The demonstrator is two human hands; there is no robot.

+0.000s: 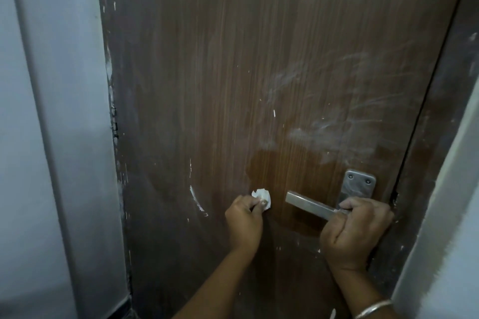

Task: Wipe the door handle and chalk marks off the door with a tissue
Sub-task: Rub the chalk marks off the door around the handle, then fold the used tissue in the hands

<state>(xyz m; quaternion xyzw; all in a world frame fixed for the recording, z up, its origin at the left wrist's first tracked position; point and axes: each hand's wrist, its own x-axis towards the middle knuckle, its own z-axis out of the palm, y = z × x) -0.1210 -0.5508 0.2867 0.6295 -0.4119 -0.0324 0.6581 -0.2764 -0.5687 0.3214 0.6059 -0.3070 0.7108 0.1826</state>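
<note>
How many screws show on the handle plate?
2. One screw sits at the plate's upper left, the other screw at its upper right. The right hand may hide more lower down.

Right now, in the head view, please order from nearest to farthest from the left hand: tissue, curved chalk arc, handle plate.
1. tissue: held in the left hand.
2. curved chalk arc: left of it.
3. handle plate: far right, above the right hand.

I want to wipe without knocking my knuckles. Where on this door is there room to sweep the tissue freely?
Free: the broad panel above the tissue, up through the chalk smears, and left past the curved white mark. Crowded: the gap between left hand and door handle, gripped by the right hand.
</note>
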